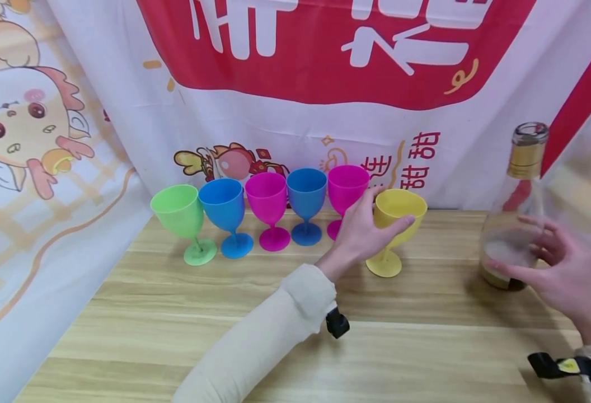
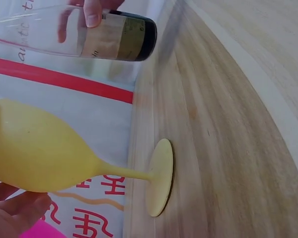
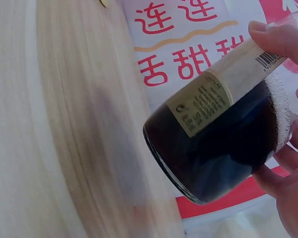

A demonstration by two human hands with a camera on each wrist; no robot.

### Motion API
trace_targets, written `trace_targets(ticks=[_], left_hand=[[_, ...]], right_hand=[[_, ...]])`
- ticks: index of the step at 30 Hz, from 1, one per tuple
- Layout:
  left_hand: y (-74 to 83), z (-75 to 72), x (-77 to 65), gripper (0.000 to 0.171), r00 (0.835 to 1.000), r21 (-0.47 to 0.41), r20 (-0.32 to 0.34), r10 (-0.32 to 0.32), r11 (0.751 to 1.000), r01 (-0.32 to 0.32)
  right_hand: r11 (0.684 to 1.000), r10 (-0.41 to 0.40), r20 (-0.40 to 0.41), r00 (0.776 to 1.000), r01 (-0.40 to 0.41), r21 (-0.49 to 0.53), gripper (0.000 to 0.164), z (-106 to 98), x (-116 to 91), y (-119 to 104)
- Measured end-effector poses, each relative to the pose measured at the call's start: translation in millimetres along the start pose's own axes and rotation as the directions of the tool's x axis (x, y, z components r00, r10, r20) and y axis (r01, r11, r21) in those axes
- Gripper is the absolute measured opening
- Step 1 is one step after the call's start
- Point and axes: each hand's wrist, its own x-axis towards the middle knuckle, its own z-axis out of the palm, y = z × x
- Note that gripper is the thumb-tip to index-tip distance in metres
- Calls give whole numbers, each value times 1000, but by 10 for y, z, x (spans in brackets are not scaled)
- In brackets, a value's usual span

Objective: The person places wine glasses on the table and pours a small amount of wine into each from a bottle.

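My left hand (image 1: 358, 226) holds a yellow goblet (image 1: 398, 210) round its bowl, thumb on the near side. The goblet stands upright with its foot (image 2: 161, 178) on the table. Off to the right, my right hand (image 1: 559, 263) grips a clear glass bottle (image 1: 524, 190) low on its body. Dark liquid with foam on top fills the bottle's lower part (image 3: 228, 144), beside a paper label (image 3: 201, 104). Its neck is uncapped and has a gold band. The bottle's base looks slightly off the table, over a blurred shadow.
Left of the yellow goblet stand more goblets in a row: light green (image 1: 179, 210), blue (image 1: 222, 204), magenta (image 1: 267, 198), another blue (image 1: 306, 193) and another magenta (image 1: 347, 184). A printed cloth (image 1: 275, 123) hangs behind the wooden table (image 1: 174, 313).
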Motion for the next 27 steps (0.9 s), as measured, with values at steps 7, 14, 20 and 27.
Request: trace_targets(ticks=[7,14,20,27], left_hand=[[-32,-33,-55,84,999,-37,0,33,999,-33],[-94,-63,-121,83,999,-77,7,45,996,-45],[-147,-89,-152,79,999,-92,2,52,994,-51],[-163,-84,-157,80,997,-111,19,72,991,-69]], right_hand=[[998,-56,-48,997,54,-38,87,-18,-1,-37],[985,-160,-93,983,152,-85,96,-7,-3,-79],[969,-105,-49,993,91,-229,102,-31,-2,-168],[946,-183,-46,982,163,-280,106,-112,25,-192]])
